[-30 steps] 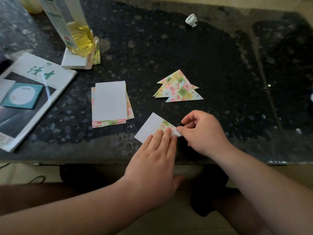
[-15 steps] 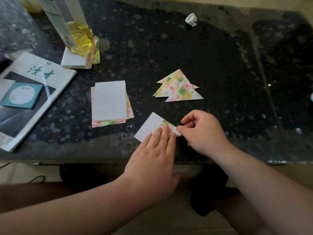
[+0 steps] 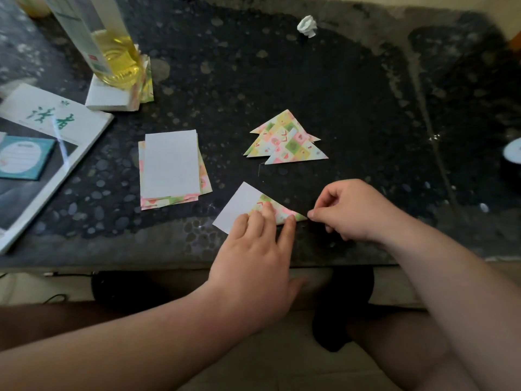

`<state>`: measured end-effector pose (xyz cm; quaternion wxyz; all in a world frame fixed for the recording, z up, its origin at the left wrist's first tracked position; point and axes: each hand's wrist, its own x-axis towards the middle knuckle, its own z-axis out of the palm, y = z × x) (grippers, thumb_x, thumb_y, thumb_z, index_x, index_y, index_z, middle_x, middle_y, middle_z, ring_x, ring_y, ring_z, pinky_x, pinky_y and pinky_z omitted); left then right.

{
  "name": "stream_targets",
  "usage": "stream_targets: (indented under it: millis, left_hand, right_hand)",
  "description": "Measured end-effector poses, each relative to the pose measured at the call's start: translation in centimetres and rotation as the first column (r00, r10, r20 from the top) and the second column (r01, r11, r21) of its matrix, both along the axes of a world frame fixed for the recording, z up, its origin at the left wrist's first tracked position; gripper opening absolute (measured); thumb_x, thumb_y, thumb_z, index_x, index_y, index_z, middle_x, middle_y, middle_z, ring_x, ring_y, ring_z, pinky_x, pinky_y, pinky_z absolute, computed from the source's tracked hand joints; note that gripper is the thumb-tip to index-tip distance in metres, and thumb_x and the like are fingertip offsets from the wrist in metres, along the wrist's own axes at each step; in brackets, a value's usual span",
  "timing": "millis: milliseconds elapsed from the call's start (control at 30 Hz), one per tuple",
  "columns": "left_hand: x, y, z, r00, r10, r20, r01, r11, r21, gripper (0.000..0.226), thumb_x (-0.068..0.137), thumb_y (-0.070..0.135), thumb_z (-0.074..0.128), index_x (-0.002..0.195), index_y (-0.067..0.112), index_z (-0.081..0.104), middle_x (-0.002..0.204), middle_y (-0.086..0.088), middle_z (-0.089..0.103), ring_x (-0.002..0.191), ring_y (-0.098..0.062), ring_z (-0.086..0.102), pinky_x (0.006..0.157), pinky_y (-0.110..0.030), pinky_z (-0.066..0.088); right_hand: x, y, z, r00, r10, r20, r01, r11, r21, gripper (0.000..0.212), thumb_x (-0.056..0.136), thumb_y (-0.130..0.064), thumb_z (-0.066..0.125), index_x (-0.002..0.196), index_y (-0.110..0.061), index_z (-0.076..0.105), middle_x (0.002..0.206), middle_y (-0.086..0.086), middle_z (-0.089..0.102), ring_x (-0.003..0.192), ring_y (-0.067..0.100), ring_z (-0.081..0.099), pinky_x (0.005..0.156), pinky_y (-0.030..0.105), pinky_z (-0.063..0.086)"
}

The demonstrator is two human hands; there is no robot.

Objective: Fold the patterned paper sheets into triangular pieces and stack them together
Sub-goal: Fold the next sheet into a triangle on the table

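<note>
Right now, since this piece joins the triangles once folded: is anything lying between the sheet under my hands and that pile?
Nothing visible. Only bare table lies between the half-folded sheet and the folded triangles just beyond it; the unfolded stack sits off to the left, clear of that path.

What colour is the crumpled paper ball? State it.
The ball is white; head view.
</note>
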<state>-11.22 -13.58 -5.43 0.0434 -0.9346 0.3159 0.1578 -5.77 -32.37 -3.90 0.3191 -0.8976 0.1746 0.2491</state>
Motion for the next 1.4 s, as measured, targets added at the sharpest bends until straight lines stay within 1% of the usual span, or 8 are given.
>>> stream_targets:
  millis: [133, 300, 433, 600, 733, 833, 1067, 1400]
  left_hand:
    - [0.0, -0.14, -0.02, 1.0, 0.005, 0.025, -0.005, 1.0, 0.006, 0.094, 0.097, 0.074, 0.023, 0.162, 0.014, -0.009, 0.166, -0.028, -0.001, 0.152, -0.042, 0.006, 0.122, -0.054, 0.009]
    - [0.07, -0.3, 0.07, 0.999, 0.009, 0.035, -0.01, 1.0, 0.015, 0.093, 0.097, 0.075, 0.024, 0.162, 0.017, -0.008, 0.166, -0.026, -0.002, 0.152, -0.04, 0.006, 0.123, -0.055, 0.006]
    - [0.16, -0.3, 0.23, 0.999, 0.01, 0.043, -0.011, 1.0, 0.017, 0.092, 0.097, 0.075, 0.023, 0.162, 0.019, -0.006, 0.166, -0.026, -0.001, 0.151, -0.04, 0.007, 0.123, -0.056, 0.003]
    - [0.17, -0.22, 0.18, 0.998, 0.018, 0.056, -0.018, 1.0, -0.002, 0.089, 0.097, 0.075, 0.026, 0.163, 0.021, -0.001, 0.166, -0.026, 0.004, 0.151, -0.04, 0.01, 0.124, -0.057, 0.002]
    - [0.3, -0.22, 0.25, 0.997, 0.023, 0.075, -0.02, 0.999, -0.029, 0.085, 0.097, 0.074, 0.029, 0.163, 0.025, 0.006, 0.164, -0.025, 0.013, 0.147, -0.038, 0.018, 0.122, -0.057, 0.001]
    - [0.39, -0.3, 0.24, 0.997, 0.025, 0.078, -0.022, 0.999, -0.037, 0.084, 0.097, 0.074, 0.029, 0.162, 0.025, 0.006, 0.164, -0.024, 0.015, 0.147, -0.037, 0.018, 0.122, -0.056, -0.001]
    - [0.32, -0.24, 0.21, 0.995, 0.032, 0.093, -0.026, 0.998, -0.058, 0.082, 0.097, 0.074, 0.03, 0.162, 0.029, 0.011, 0.162, -0.023, 0.02, 0.146, -0.037, 0.021, 0.122, -0.058, -0.001]
    - [0.34, -0.39, 0.28, 0.996, 0.037, 0.087, -0.032, 0.998, -0.057, 0.081, 0.097, 0.074, 0.027, 0.162, 0.03, 0.007, 0.163, -0.022, 0.016, 0.147, -0.036, 0.018, 0.122, -0.059, -0.003]
  right_hand:
    - [-0.45, 0.43, -0.06, 1.0, 0.006, -0.009, -0.005, 0.999, 0.047, 0.019, 0.091, -0.031, 0.076, 0.085, -0.015, 0.067, 0.06, 0.001, 0.073, 0.039, 0.015, 0.057, 0.05, 0.026, 0.046]
    - [-0.67, 0.88, -0.35, 1.0, -0.009, 0.004, 0.008, 0.998, 0.054, 0.021, 0.093, -0.032, 0.074, 0.083, -0.016, 0.065, 0.06, 0.0, 0.073, 0.037, 0.014, 0.057, 0.05, 0.025, 0.045]
    - [-0.51, 0.77, -0.28, 0.998, -0.061, -0.03, 0.063, 0.995, 0.079, 0.016, 0.093, -0.025, 0.074, 0.085, -0.013, 0.069, 0.061, 0.001, 0.073, 0.036, 0.013, 0.054, 0.045, 0.022, 0.045]
    - [-0.37, 0.55, -0.04, 0.992, -0.104, -0.068, 0.112, 0.986, 0.126, 0.012, 0.092, -0.016, 0.074, 0.088, -0.005, 0.071, 0.059, 0.003, 0.072, 0.033, 0.012, 0.049, 0.034, 0.015, 0.034]
    - [-0.16, 0.31, -0.18, 0.988, -0.115, -0.101, 0.129, 0.98, 0.149, 0.009, 0.092, -0.011, 0.072, 0.085, -0.008, 0.068, 0.057, 0.005, 0.07, 0.032, 0.012, 0.049, 0.035, 0.017, 0.029]
    - [-0.11, 0.22, -0.18, 0.985, -0.127, -0.119, 0.145, 0.977, 0.16, 0.01, 0.092, -0.009, 0.071, 0.083, -0.008, 0.066, 0.057, 0.006, 0.07, 0.033, 0.013, 0.049, 0.035, 0.018, 0.027]
    - [0.05, 0.26, -0.31, 0.986, -0.116, -0.117, 0.132, 0.981, 0.143, 0.016, 0.091, -0.02, 0.077, 0.083, -0.012, 0.066, 0.058, 0.005, 0.071, 0.034, 0.013, 0.049, 0.037, 0.02, 0.029]
    - [-0.01, 0.08, -0.12, 0.993, -0.052, -0.106, 0.065, 0.991, 0.12, 0.016, 0.091, -0.024, 0.077, 0.085, -0.014, 0.066, 0.061, 0.004, 0.073, 0.037, 0.012, 0.053, 0.039, 0.019, 0.033]
